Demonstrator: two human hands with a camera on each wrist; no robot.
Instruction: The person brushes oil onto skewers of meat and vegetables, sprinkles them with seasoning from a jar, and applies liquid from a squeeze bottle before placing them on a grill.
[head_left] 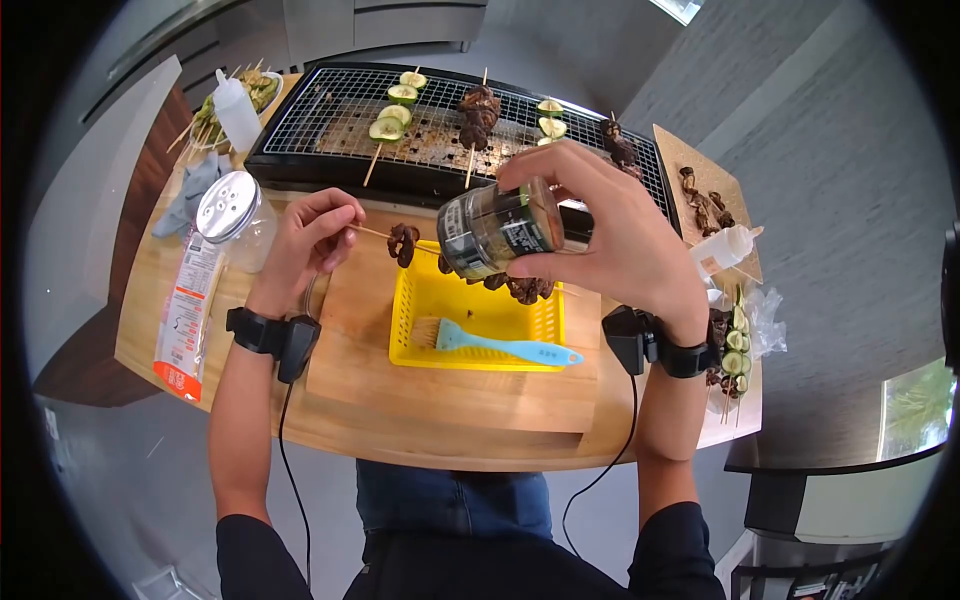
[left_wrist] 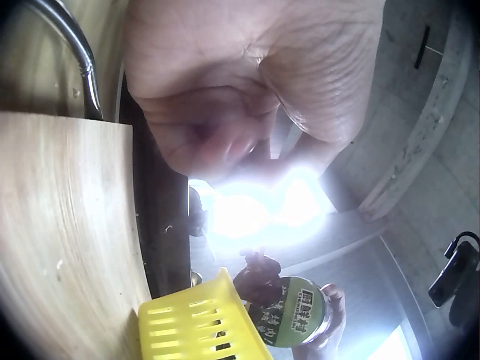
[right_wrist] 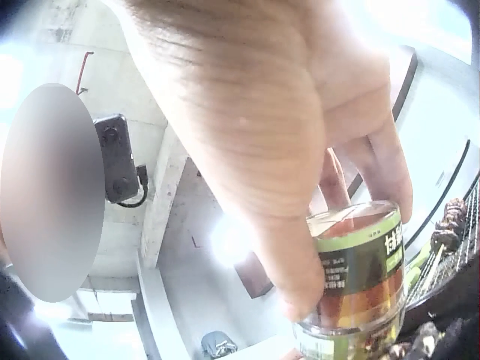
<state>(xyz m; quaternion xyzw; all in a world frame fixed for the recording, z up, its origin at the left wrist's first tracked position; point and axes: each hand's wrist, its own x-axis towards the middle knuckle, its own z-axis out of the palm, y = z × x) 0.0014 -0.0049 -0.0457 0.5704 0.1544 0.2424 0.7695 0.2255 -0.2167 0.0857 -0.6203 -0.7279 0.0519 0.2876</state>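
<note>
My left hand (head_left: 305, 245) pinches the bare end of a wooden skewer threaded with dark brown meat pieces (head_left: 404, 245). The skewer lies across above a yellow slotted basket (head_left: 402, 335). In my right hand (head_left: 625, 235), thumb and fingers grip a clear seasoning jar (head_left: 495, 232) with a green and black label. The jar is tipped on its side over the skewer and hides its middle part. The right wrist view shows brownish-red contents in the labelled jar (right_wrist: 358, 289). A light blue basting brush (head_left: 510, 346) rests across the basket.
Behind the basket stands a long grill (head_left: 340, 125) bearing zucchini and meat skewers. At left are a shaker jar (head_left: 232, 212), a squeeze bottle (head_left: 236, 112) and a printed packet (head_left: 188, 315). Another squeeze bottle (head_left: 725, 250) and more skewers (head_left: 736, 345) lie at right.
</note>
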